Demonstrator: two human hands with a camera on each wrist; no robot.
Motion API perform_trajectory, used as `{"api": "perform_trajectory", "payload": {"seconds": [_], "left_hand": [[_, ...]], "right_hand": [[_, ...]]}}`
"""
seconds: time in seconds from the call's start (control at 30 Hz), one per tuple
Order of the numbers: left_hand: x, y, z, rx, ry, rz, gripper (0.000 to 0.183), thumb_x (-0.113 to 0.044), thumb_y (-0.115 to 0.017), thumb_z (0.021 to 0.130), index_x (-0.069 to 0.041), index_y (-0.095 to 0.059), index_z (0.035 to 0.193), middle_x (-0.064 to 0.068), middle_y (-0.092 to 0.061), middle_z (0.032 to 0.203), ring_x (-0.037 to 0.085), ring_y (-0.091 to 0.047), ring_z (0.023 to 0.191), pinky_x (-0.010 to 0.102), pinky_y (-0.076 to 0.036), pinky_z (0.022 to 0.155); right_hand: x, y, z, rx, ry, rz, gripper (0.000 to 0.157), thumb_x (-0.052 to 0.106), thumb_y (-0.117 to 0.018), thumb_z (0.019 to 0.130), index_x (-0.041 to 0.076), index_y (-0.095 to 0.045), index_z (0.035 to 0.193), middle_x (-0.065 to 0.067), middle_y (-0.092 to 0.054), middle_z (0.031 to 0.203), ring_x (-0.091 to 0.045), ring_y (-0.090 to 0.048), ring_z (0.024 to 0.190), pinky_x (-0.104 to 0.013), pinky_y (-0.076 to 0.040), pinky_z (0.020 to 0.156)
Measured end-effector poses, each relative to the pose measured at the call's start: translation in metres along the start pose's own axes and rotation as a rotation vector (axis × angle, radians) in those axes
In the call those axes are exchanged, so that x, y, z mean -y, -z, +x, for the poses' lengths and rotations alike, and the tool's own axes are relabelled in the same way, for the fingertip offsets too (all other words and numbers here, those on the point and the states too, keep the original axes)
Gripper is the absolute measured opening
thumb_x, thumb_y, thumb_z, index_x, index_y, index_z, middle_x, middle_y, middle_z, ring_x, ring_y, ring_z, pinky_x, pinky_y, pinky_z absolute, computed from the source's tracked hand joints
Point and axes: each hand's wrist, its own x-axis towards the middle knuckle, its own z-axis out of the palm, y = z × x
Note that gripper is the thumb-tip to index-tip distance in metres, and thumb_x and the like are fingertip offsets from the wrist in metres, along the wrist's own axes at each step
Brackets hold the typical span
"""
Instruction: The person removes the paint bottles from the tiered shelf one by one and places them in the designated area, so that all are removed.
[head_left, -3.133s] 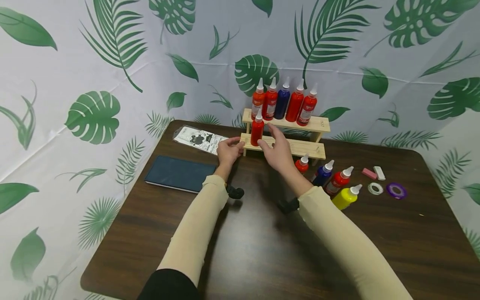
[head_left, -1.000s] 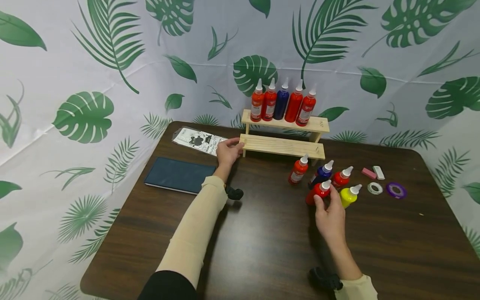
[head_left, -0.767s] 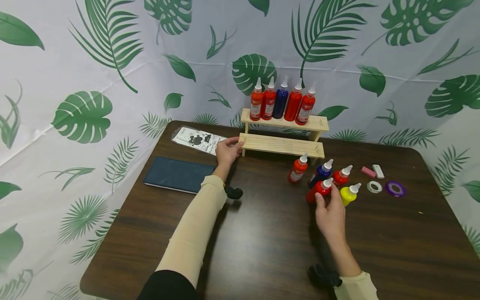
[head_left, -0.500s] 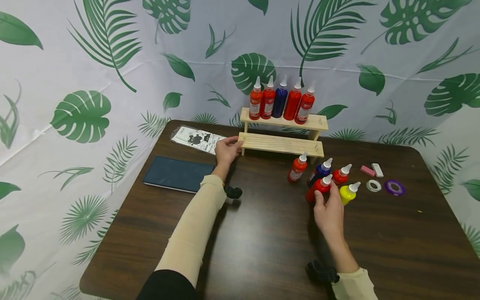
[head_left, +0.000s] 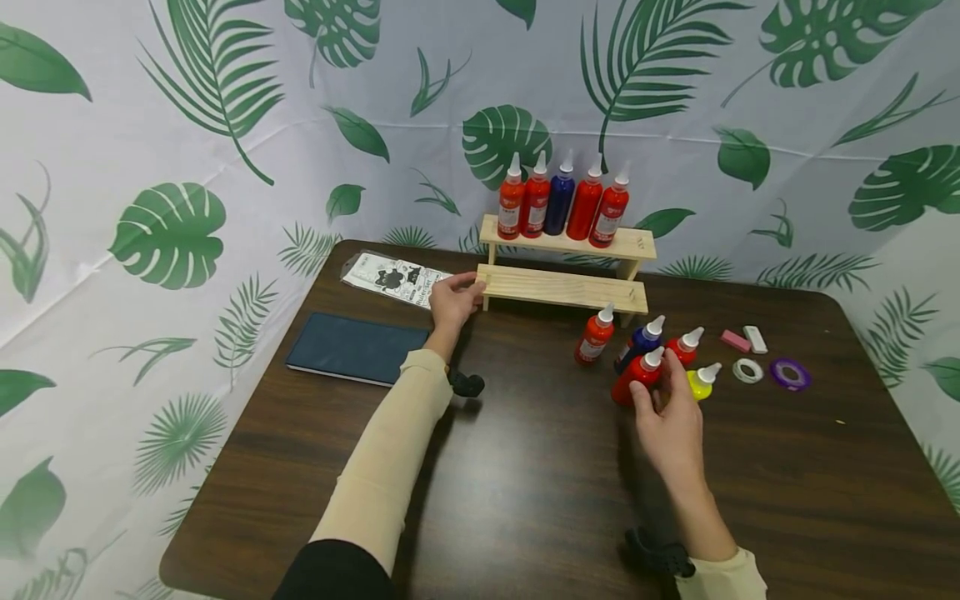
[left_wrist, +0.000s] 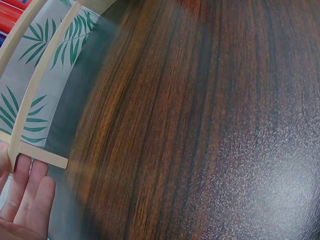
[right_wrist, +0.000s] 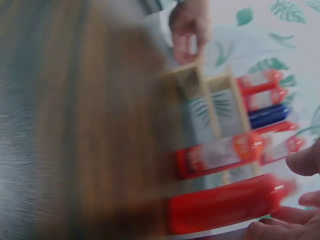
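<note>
My left hand [head_left: 454, 302] pinches the left end of the lower step of a wooden two-step rack [head_left: 562, 288], thumb above and fingers below in the left wrist view. My right hand [head_left: 671, 421] is beside a red squeeze bottle [head_left: 633, 383] standing on the table. Its thumb and fingers are spread about the bottle's upper part, looser than a grip, in the right wrist view. Close by stand an orange-red bottle [head_left: 594, 340], a dark blue bottle [head_left: 637, 345], another red bottle [head_left: 682, 347] and a yellow bottle [head_left: 701, 383], partly behind my right fingers.
Several red and blue bottles [head_left: 560, 204] line the upper step. A dark notebook [head_left: 356, 347] and a packaged ruler set [head_left: 393, 278] lie left. At right are a pink eraser [head_left: 736, 341], a white block [head_left: 755, 340], a white tape roll [head_left: 737, 372] and a purple roll [head_left: 774, 374].
The red bottle has gone from the lower step to the table among the others, carried by my right hand. That hand has since loosened and shifted slightly right. My left hand stays.
</note>
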Motion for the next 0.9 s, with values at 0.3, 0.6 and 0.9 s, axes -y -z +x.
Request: {"api": "perform_trajectory", "payload": {"seconds": [0.3, 0.6, 0.9], "left_hand": [[-0.003, 0.000, -0.001, 0.004, -0.001, 0.013, 0.023, -0.017, -0.077, 0.082, -0.008, -0.074, 0.103, 0.014, -0.072, 0.084, 0.027, -0.071, 0.074, 0.040, -0.058, 0.066], [-0.002, 0.000, -0.003, 0.006, -0.005, -0.015, 0.022, -0.013, -0.076, 0.082, -0.007, -0.074, 0.103, 0.016, -0.072, 0.083, 0.028, -0.071, 0.072, 0.030, -0.056, 0.056], [-0.003, 0.001, -0.002, 0.010, 0.000, -0.002, 0.023, -0.014, -0.076, 0.082, -0.007, -0.074, 0.104, 0.015, -0.072, 0.084, 0.024, -0.071, 0.069, 0.034, -0.058, 0.060]], "right_hand": [[0.050, 0.035, 0.012, -0.009, 0.196, -0.027, 0.061, 0.022, -0.058, 0.096, 0.018, -0.029, 0.151, -0.012, -0.042, 0.147, -0.030, -0.045, 0.131, -0.051, -0.042, 0.099], [0.112, 0.053, 0.084, 0.257, 0.239, -0.247, 0.070, 0.044, -0.051, 0.096, 0.013, -0.023, 0.152, -0.023, -0.037, 0.148, -0.044, -0.041, 0.130, -0.061, -0.038, 0.099], [0.126, 0.024, 0.186, 0.387, 0.122, -0.299, 0.084, 0.051, -0.047, 0.096, 0.004, -0.008, 0.153, -0.028, -0.028, 0.150, -0.047, -0.034, 0.133, -0.060, -0.032, 0.104]]}}
